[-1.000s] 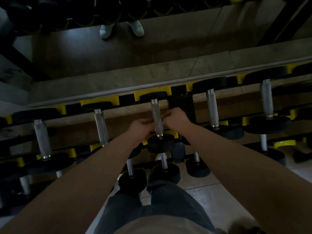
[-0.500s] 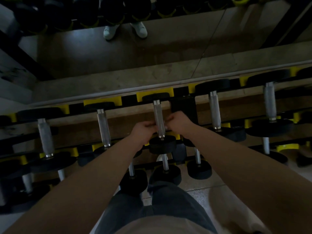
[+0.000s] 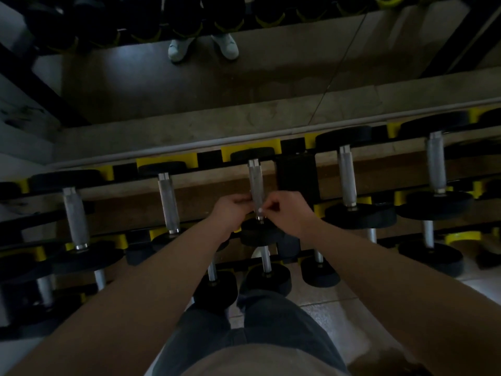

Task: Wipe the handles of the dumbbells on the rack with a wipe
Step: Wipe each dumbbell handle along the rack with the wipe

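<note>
Several dumbbells with silver knurled handles and black heads lie across the black and yellow rack (image 3: 249,151). My two hands meet at the near end of the middle dumbbell handle (image 3: 254,180). My left hand (image 3: 230,210) curls against its left side and my right hand (image 3: 287,213) against its right side. A small pale bit of the wipe (image 3: 259,210) shows between the fingertips of both hands, pressed to the handle. The rest of the wipe is hidden by my fingers. The black head (image 3: 260,234) sits just below my hands.
Neighbouring handles lie to the left (image 3: 168,202) and to the right (image 3: 347,176). A lower tier holds smaller dumbbells (image 3: 267,276) near my knees. A mirror behind the rack reflects white shoes (image 3: 202,46). Tiled floor (image 3: 330,310) lies at the lower right.
Both hands have slid together along the middle handle toward me, from its middle to its near end by the black head.
</note>
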